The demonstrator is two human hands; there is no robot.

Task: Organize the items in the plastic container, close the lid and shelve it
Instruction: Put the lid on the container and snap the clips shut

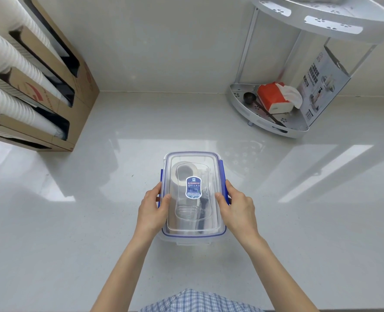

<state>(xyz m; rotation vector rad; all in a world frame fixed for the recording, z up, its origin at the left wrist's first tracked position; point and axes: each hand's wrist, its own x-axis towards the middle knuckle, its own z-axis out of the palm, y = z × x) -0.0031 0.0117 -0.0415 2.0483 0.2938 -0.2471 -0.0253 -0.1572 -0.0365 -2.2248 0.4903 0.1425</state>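
A clear plastic container (193,235) with blue side latches sits on the pale counter in front of me. Its transparent lid (211,163), carrying a blue sticker, lies on top. Through the lid I see a roll of tape (184,171), a clear cup and dark utensils. My left hand (154,209) grips the left side at the blue latch, thumb on the lid. On the right side, my right hand (237,206) holds the other latch, thumb also resting on the lid.
A white two-tier corner shelf (249,109) stands at the back right, its lower tier holding an orange tissue pack (271,97), a dark ladle and a printed box. Cardboard dispensers (74,86) with stacks of white cups line the left wall.
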